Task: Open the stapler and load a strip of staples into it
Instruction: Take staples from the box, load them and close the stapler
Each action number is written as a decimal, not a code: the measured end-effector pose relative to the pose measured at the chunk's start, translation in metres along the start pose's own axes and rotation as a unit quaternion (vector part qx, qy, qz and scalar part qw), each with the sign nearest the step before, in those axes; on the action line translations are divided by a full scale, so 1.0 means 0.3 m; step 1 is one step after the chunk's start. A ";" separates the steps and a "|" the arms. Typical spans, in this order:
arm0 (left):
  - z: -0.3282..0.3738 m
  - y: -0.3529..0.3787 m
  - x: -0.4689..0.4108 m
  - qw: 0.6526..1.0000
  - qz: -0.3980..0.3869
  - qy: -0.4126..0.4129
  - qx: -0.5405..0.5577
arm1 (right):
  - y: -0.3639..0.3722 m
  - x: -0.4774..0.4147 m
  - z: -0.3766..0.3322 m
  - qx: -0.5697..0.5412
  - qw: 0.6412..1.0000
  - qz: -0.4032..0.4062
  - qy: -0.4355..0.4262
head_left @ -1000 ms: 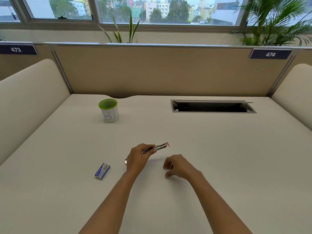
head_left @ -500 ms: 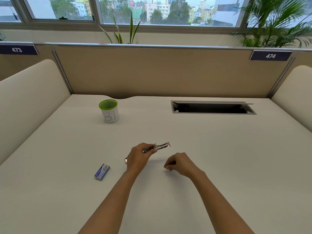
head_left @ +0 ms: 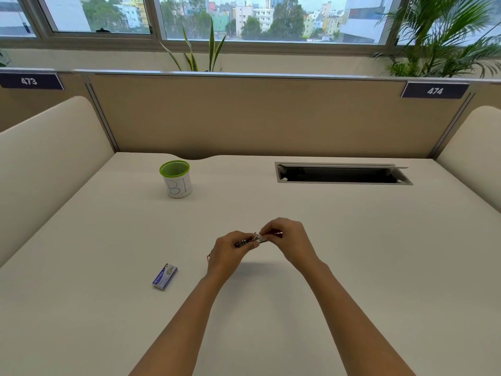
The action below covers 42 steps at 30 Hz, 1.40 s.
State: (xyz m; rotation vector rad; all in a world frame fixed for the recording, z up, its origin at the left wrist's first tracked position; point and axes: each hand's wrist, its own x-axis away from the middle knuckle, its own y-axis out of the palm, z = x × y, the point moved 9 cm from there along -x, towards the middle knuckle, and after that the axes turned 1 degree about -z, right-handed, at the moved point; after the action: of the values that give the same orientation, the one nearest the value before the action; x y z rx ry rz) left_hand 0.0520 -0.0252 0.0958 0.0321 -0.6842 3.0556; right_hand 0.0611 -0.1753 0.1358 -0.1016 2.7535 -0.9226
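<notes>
Staple box (head_left: pixel 164 276) flat on desk (head_left: pixel 352 253), left of forearms, well apart from hands. L hand (head_left: pixel 226 256) closed round stapler (head_left: pixel 250 242), holding it just above desk, mid-front. R hand (head_left: pixel 287 238) pinched on stapler's top/front end; can't tell if strip is in fingers. Green-rim cup (head_left: pixel 176 179) marked "BI" far left. Cable slot (head_left: pixel 341 173) far right.

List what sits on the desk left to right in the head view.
Staple box → green-rimmed cup → left hand → stapler → right hand → cable slot.
</notes>
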 end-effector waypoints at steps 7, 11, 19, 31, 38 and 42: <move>0.003 -0.005 0.001 1.000 0.006 0.001 -0.002 | -0.002 0.004 -0.015 0.049 0.998 0.002 -0.047; 0.015 -0.004 0.001 1.000 0.003 0.006 -0.002 | 0.005 0.003 -0.015 0.061 0.997 -0.004 -0.050; 0.051 -0.020 -0.007 0.998 0.009 0.026 -0.052 | 0.010 0.029 -0.022 0.107 0.992 0.009 -0.059; 0.284 0.074 -0.042 0.798 -0.081 0.277 -0.529 | 0.100 0.080 0.216 -0.284 0.915 -0.022 0.285; 0.291 0.082 -0.058 0.779 -0.100 0.271 -0.557 | 0.134 0.083 0.190 -0.449 0.839 -0.014 0.307; 0.250 0.078 -0.068 0.812 -0.100 0.254 -0.516 | 0.105 0.075 0.202 -0.449 0.844 0.019 0.293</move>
State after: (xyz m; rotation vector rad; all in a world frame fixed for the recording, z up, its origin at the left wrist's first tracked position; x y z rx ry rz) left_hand 0.0735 -0.0785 0.1531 -0.6277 -1.9357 1.9464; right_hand 0.0545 -0.1887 0.0653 0.1013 3.4734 0.5322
